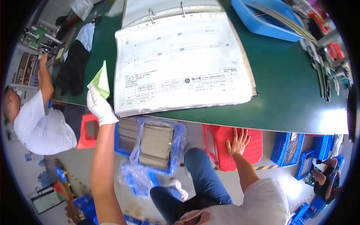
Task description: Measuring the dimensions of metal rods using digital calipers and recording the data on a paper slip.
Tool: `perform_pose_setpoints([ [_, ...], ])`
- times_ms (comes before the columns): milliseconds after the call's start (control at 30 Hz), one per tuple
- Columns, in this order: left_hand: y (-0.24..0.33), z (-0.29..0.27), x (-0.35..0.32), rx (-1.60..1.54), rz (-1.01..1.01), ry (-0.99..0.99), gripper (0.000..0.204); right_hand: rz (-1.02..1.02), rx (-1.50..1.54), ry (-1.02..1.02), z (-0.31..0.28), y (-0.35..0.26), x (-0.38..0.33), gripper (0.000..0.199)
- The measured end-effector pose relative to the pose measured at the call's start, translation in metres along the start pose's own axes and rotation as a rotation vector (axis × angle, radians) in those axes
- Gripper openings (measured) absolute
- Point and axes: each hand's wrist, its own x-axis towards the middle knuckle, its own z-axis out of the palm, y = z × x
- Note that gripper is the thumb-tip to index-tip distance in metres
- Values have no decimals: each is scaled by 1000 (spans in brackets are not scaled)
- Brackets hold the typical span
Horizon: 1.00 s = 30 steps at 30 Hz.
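My left hand (99, 106), in a white glove, grips a light green slip of paper (100, 80) at the table's near edge. Right beside it lies an open ring binder (180, 67), its top sheet printed with line drawings of long thin parts. The bare right hand (237, 143) rests flat with fingers spread on the seat of a red plastic stool (249, 153), below the table edge.
On the green table (288, 86), a blue basin (266, 18) holds long strips, with tools (318, 71) to its right. Dark clothing (74, 63) lies left. Below stand a plastic-lined blue crate (157, 146) and parts bins (290, 148). One person (41, 123) sits left, another (326, 176) right.
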Motion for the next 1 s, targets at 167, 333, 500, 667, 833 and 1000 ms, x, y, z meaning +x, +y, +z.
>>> perform_pose_setpoints([
  [167, 7, -5, -6, 155, 67, 26, 33, 23, 170, -497, -28, -8, 6, 68],
  [333, 15, -10, -17, 283, 72, 81, 33, -53, 187, -696, -52, -21, 23, 67],
  [500, 25, 10, -29, 184, -43, -52, 33, -50, 216, -802, -121, 50, 84, 66],
  [667, 21, -1, -25, 525, 96, 5, 37, -13, 280, -814, -192, -4, 61, 65],
  [833, -15, -12, -4, 526, 42, -71, 41, -120, 375, -857, -181, 24, 61, 64],
  [1000, 65, -10, -28, 141, -93, 384, 47, -258, 496, -1022, -191, 78, 62, 63],
])
